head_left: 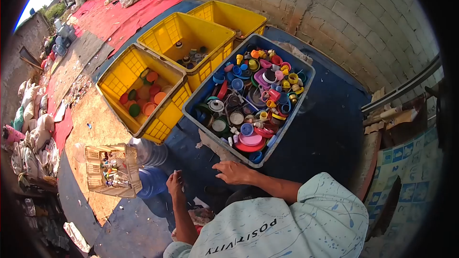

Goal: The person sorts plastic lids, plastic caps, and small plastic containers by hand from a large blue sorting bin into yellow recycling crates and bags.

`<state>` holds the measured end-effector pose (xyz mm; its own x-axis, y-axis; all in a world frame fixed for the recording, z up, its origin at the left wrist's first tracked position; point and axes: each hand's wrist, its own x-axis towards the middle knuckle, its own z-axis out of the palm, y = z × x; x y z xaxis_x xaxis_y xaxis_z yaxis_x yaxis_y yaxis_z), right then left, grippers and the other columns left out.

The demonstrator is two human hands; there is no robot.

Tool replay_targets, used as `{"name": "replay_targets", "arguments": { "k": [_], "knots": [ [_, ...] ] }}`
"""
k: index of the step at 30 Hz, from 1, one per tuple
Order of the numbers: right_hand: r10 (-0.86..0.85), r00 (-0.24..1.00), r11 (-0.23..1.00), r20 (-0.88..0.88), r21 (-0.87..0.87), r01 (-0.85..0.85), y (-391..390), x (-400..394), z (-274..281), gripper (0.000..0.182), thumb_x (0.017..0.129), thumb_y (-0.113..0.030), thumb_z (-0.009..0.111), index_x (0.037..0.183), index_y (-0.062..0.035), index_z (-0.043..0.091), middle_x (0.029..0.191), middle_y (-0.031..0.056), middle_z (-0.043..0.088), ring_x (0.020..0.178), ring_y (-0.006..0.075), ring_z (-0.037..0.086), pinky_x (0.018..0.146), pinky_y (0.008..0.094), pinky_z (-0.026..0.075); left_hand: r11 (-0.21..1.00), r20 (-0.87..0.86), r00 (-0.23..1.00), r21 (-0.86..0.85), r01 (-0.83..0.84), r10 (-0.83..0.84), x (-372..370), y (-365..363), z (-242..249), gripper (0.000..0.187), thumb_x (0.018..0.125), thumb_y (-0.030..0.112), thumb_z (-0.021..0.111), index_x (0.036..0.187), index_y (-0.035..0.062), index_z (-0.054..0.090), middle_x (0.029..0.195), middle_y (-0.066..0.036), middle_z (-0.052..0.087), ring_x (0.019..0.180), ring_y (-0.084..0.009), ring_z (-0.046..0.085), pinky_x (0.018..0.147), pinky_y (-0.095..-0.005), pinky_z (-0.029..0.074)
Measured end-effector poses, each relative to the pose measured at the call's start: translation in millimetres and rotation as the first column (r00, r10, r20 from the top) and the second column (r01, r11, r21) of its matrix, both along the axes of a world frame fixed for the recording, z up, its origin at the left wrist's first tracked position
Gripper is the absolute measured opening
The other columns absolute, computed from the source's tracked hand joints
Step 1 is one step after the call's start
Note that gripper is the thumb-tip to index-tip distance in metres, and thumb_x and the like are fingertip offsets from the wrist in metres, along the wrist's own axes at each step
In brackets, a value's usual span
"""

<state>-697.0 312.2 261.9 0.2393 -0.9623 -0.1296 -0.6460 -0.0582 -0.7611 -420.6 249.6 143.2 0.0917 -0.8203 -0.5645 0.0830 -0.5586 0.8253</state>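
My left hand [175, 183] is closed in a pinch, with a small pale piece at its fingertips too small to name. It is beside a blue water jug [152, 181] and apart from the crates. My right hand [232, 172] is just short of the near edge of a grey-blue crate [217, 149]. Its fingers are loosely bent and apart, and I see nothing in them. Mixed plastic lids and caps fill that crate, among them a pink lid [250, 138], a blue cap [247, 129] and a white-centred lid [219, 125].
A yellow crate [167, 123] at the left holds orange, red and green lids. Behind it are a second yellow crate [217, 43] with dark lids and a third [248, 16]. A cream basket [91, 181] of small pieces stands at the left. A block wall [349, 28] rises behind.
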Motion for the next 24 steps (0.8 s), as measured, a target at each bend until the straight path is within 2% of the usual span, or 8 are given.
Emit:
{"name": "replay_targets", "arguments": {
  "k": [5, 8, 12, 13, 15, 19, 22, 24],
  "knots": [
    [-0.195, 0.981, 0.963, -0.004, -0.192, 0.190, -3.3, -106.5, -6.2, 0.021, 0.080, -0.014, 0.065, 0.096, -0.0016, 0.062, 0.089, 0.0164, 0.064, 0.085, 0.0362, 0.060, 0.078, 0.0428, 0.048, 0.989, -0.070, 0.998, -0.148, -0.005, -0.005, -101.5, -5.8, 28.7, 0.027, 0.094, 0.030, 0.058, 0.097, 0.0043, 0.066, 0.085, 0.000, 0.064, 0.068, -0.0068, 0.053, 0.061, -0.0222, 0.043],
    [-0.139, 0.962, 0.950, -0.234, -0.307, 0.063, -10.9, -169.8, -39.3, 0.021, 0.077, -0.017, 0.068, 0.093, -0.0036, 0.064, 0.088, 0.0155, 0.064, 0.088, 0.0361, 0.060, 0.080, 0.0440, 0.047, 0.972, -0.095, 0.990, -0.199, -0.123, 0.106, -168.3, 15.5, 45.3, 0.024, 0.095, 0.027, 0.059, 0.098, 0.0043, 0.066, 0.083, 0.002, 0.063, 0.067, -0.0048, 0.052, 0.060, -0.0209, 0.043],
    [0.055, 0.964, 0.976, -0.262, -0.188, -0.107, -30.5, -189.2, -49.6, 0.025, 0.076, -0.027, 0.070, 0.087, -0.0059, 0.062, 0.089, 0.0153, 0.064, 0.088, 0.0332, 0.059, 0.074, 0.0461, 0.044, 0.938, -0.054, 0.956, -0.182, -0.293, 0.288, -261.0, 57.7, 81.1, 0.021, 0.094, 0.024, 0.060, 0.098, 0.0043, 0.065, 0.088, 0.000, 0.064, 0.065, -0.0055, 0.053, 0.062, -0.0210, 0.046],
    [0.065, 0.964, 0.914, -0.260, -0.372, -0.162, -33.2, -188.6, -61.5, 0.027, 0.076, -0.031, 0.070, 0.083, -0.0067, 0.061, 0.083, 0.0138, 0.064, 0.083, 0.0326, 0.061, 0.071, 0.0464, 0.042, 0.930, -0.064, 0.946, -0.175, -0.323, 0.317, -278.2, 65.7, 82.7, 0.020, 0.094, 0.023, 0.060, 0.099, 0.0045, 0.065, 0.088, 0.000, 0.065, 0.066, -0.0053, 0.053, 0.062, -0.0212, 0.046],
    [0.156, 0.941, 0.953, -0.301, -0.206, -0.223, -39.9, -190.3, -71.7, 0.028, 0.077, -0.032, 0.070, 0.081, -0.0068, 0.060, 0.079, 0.0128, 0.064, 0.079, 0.0326, 0.061, 0.071, 0.0472, 0.042, 0.921, -0.080, 0.934, -0.152, -0.358, 0.350, -303.7, 82.4, 86.7, 0.020, 0.094, 0.022, 0.060, 0.100, 0.0045, 0.065, 0.088, 0.000, 0.065, 0.070, -0.0051, 0.054, 0.062, -0.0219, 0.046],
    [0.259, 0.948, 0.963, -0.185, -0.027, -0.268, -52.7, -203.7, -77.0, 0.028, 0.077, -0.033, 0.069, 0.084, -0.0058, 0.064, 0.080, 0.0130, 0.067, 0.078, 0.0330, 0.064, 0.074, 0.0490, 0.041, 0.921, 0.070, 0.943, -0.250, -0.299, 0.325, -321.3, 95.7, 101.2, 0.020, 0.094, 0.023, 0.060, 0.099, 0.0033, 0.065, 0.089, -0.001, 0.066, 0.071, -0.0049, 0.055, 0.063, -0.0201, 0.044],
    [0.166, 0.986, 0.985, -0.024, 0.045, -0.165, -71.0, -234.4, -56.0, 0.029, 0.079, -0.031, 0.068, 0.089, -0.0036, 0.065, 0.082, 0.0151, 0.067, 0.079, 0.0312, 0.065, 0.074, 0.0446, 0.045, 0.927, 0.425, 0.856, -0.343, -0.148, 0.294, -324.4, 93.7, 104.4, 0.015, 0.091, 0.016, 0.062, 0.099, 0.0047, 0.066, 0.086, -0.002, 0.066, 0.073, -0.0119, 0.057, 0.066, -0.0243, 0.045],
    [0.026, 0.995, 0.981, 0.098, 0.188, -0.044, -80.9, -260.2, -41.1, 0.028, 0.081, -0.030, 0.068, 0.088, -0.0033, 0.064, 0.082, 0.0149, 0.067, 0.080, 0.0293, 0.065, 0.075, 0.0421, 0.048, 0.889, 0.749, 0.632, -0.410, 0.205, 0.200, -319.2, 87.8, 99.9, 0.015, 0.086, 0.011, 0.063, 0.101, 0.0064, 0.066, 0.090, -0.004, 0.065, 0.081, -0.0183, 0.057, 0.072, -0.0295, 0.044]
  ]
}}
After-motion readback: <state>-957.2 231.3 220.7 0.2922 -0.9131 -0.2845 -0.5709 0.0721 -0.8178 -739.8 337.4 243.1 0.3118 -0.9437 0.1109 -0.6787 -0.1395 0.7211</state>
